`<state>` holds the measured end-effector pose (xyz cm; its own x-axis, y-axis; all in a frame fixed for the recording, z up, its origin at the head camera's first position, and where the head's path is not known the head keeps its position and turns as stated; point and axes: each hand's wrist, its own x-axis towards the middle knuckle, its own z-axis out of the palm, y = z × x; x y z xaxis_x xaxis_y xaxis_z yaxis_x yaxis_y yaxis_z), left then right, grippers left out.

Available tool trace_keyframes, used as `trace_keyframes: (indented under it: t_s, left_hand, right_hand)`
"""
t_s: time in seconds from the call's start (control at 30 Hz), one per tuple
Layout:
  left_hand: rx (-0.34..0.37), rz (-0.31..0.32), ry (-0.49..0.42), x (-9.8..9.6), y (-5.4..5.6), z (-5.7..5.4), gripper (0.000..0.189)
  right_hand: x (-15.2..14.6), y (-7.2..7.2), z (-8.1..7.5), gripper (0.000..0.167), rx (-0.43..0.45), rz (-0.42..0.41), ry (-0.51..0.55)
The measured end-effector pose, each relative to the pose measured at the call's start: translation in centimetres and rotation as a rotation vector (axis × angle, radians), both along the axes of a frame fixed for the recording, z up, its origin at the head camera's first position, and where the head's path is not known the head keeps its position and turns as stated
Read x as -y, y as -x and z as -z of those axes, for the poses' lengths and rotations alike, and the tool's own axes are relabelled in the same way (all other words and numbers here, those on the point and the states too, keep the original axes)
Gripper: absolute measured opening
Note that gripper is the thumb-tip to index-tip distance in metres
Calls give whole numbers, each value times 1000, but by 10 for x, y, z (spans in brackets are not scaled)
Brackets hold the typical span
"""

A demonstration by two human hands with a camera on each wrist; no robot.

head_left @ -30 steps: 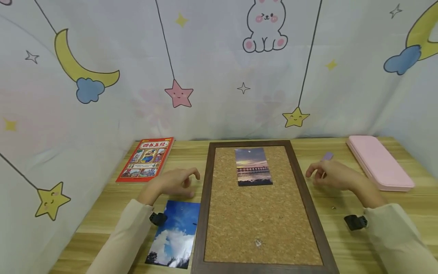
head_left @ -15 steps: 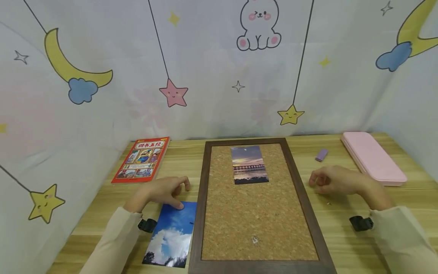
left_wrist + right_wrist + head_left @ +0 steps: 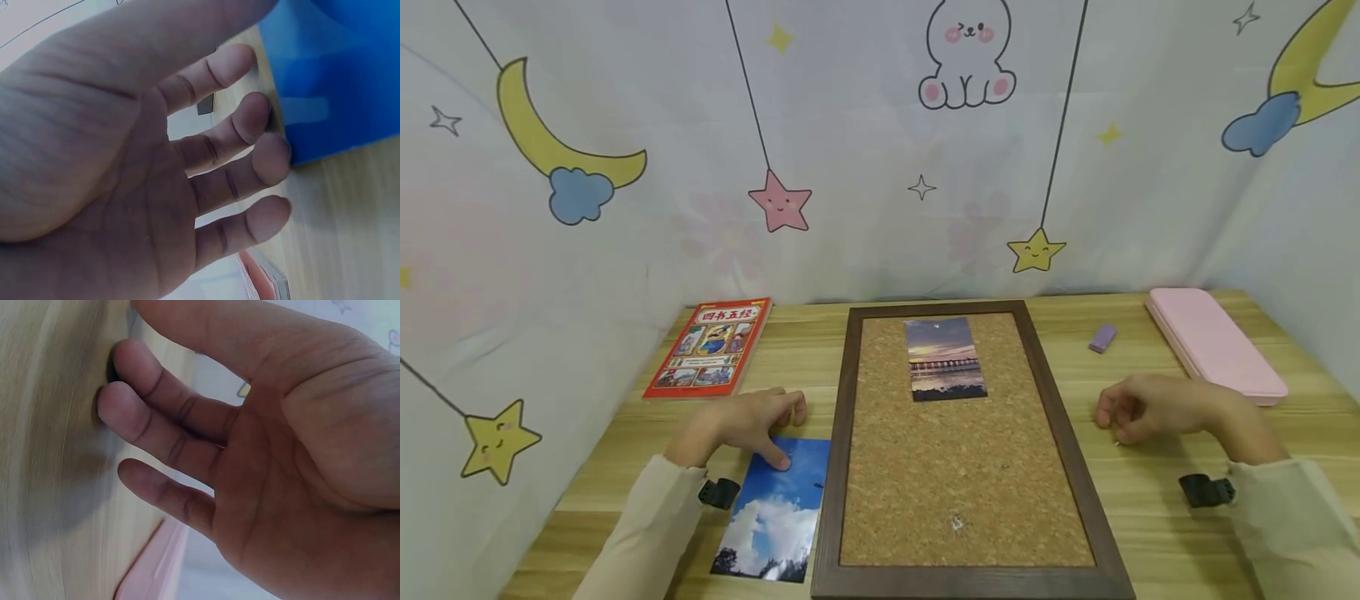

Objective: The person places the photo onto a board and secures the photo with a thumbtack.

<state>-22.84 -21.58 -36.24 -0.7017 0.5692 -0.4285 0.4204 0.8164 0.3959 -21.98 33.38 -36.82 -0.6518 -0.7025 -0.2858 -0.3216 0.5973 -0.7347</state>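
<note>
At the left, the thumb of my left hand (image 3: 741, 419) rests on the upper part of a glossy photo of blue sky and clouds (image 3: 775, 529). Its other fingers are loosely bent at the photo's far edge, which the left wrist view shows as a blue sheet (image 3: 350, 81). My right hand (image 3: 1176, 407) is low over the table right of the corkboard, fingers loosely bent. A tiny pale pin-like piece (image 3: 1117, 443) shows just under its thumb tip; whether they touch is unclear. In the right wrist view the palm (image 3: 256, 481) holds nothing, and the thumb tip is cut off.
Between the hands lies a brown-framed corkboard (image 3: 962, 475) with a sunset pier photo (image 3: 946, 358) near its top and a small clear piece (image 3: 957, 522) near its bottom. A red book (image 3: 707, 348), purple eraser-like block (image 3: 1102, 338) and pink case (image 3: 1217, 343) lie behind.
My left hand has come down toward me, its thumb settling onto the sky photo. My right hand has drawn back from the purple block to the tiny pale piece.
</note>
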Motion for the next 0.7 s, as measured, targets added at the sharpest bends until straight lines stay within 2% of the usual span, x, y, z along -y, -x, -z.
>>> trace_keyframes:
  t_s: [0.3, 0.5, 0.7]
  left_hand:
    - [-20, -29, 42, 1, -2, 0, 39]
    - [-17, -11, 29, 1, -2, -1, 38]
    - [-9, -3, 45, -2, -1, -2, 39]
  right_hand:
    - [-2, 1, 2, 13, 71, -18, 33]
    - [-1, -1, 1, 11, 63, -15, 2]
    - [1, -2, 0, 11, 82, 25, -52]
